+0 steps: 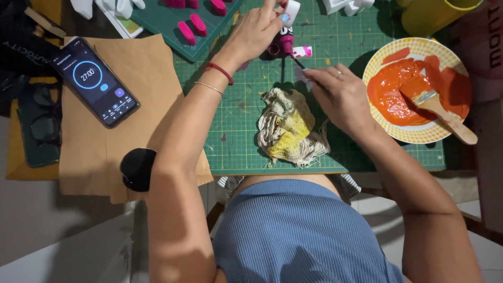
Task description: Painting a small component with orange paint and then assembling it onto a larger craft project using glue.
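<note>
Lying mid-mat: rag [289, 131] on cutting mat [238, 141], paint bottle [284, 44] standing behind it. Sitting right: plate [414, 133], brush [437, 105] resting in it. Lying left: phone [94, 81] on paper [152, 68].

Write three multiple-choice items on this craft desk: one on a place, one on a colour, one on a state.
1. Where does the wide brush lie?
A. on the phone
B. on the plate
C. on the rag

2. What colour is the paint on the plate?
A. orange
B. blue
C. black

3. What does the left hand do?
A. rests flat on the mat
B. grips the pink bottle
C. holds the phone

Answers: 1 B, its bristles sit in the plate's paint. 2 A, the plate is smeared orange. 3 B, its fingers close on the bottle's top while the right hand holds a thin brush to it.
</note>
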